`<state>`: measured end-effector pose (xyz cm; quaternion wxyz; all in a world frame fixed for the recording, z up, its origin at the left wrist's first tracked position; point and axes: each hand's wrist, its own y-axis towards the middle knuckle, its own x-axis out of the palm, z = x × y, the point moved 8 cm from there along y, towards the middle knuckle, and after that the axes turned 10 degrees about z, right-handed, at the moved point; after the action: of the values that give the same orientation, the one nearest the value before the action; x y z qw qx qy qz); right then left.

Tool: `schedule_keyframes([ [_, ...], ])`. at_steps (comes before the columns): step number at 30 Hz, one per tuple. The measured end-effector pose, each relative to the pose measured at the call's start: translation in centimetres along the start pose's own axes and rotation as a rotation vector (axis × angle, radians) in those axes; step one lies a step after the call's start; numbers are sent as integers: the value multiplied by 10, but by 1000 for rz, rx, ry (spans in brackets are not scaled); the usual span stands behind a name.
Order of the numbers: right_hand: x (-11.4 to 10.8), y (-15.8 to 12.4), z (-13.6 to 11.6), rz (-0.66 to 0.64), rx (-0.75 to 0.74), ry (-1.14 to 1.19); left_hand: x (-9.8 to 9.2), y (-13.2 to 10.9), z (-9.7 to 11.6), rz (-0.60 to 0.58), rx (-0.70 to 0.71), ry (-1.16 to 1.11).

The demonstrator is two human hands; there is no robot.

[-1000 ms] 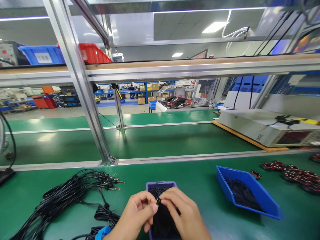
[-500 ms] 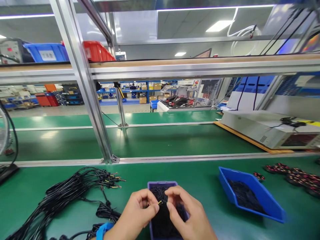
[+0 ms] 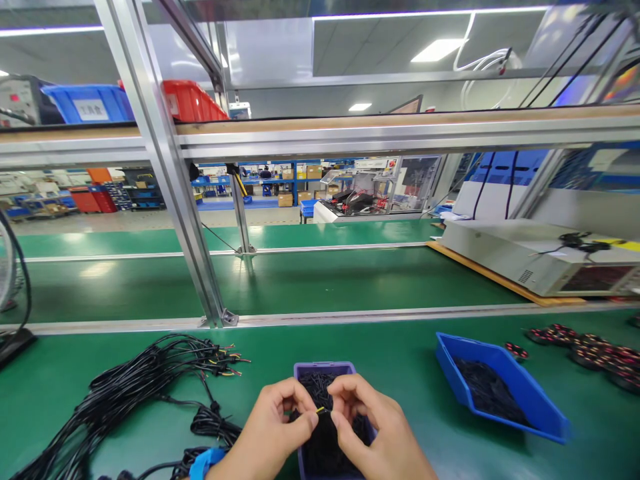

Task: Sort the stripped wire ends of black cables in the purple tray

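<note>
Both my hands sit over a purple plastic bin (image 3: 326, 367) filled with short black wires (image 3: 325, 448). My left hand (image 3: 267, 427) and my right hand (image 3: 380, 427) pinch a thin wire with a yellow tip (image 3: 320, 410) between their fingertips. Its exact shape is too small to make out. To the left of my left hand lies a loose bundle of black cables with coloured stripped ends (image 3: 150, 380). A blue band (image 3: 207, 462) circles my left wrist.
A tilted blue bin (image 3: 480, 351) of black wires stands to the right on the green workbench (image 3: 380, 337). Several dark coils with red marks (image 3: 590, 353) lie beyond it. A grey instrument (image 3: 530, 260) sits on the bench behind an aluminium frame (image 3: 175, 200).
My fingers have closed in around the yellow-tipped wire, and my hands are nearer together. The wire sits slightly lower over the purple bin. The view has barely shifted.
</note>
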<state>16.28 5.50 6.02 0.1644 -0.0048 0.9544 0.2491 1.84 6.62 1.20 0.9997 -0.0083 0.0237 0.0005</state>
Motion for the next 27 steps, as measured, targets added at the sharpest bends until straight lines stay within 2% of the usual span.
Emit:
schedule_keyframes([
  [3, 4, 0, 4, -90, 34, 26, -2, 0, 1, 4, 54, 58],
  [7, 8, 0, 9, -220, 119, 65, 2, -4, 7, -78, 93, 180],
  [13, 4, 4, 3, -235, 156, 135, 3, -6, 12, -218, 57, 211],
  [17, 8, 1, 2, -252, 167, 162, 3, -4, 4, -238, 18, 175],
  [20, 6, 2, 2, -197, 103, 122, 5, -3, -5, -236, -90, 74],
  [23, 2, 4, 5, -132, 18, 40, 5, -1, -5, -205, -139, -18],
  [27, 7, 3, 11, -61, -197, -317, 2, 1, 2, -138, -147, -95],
])
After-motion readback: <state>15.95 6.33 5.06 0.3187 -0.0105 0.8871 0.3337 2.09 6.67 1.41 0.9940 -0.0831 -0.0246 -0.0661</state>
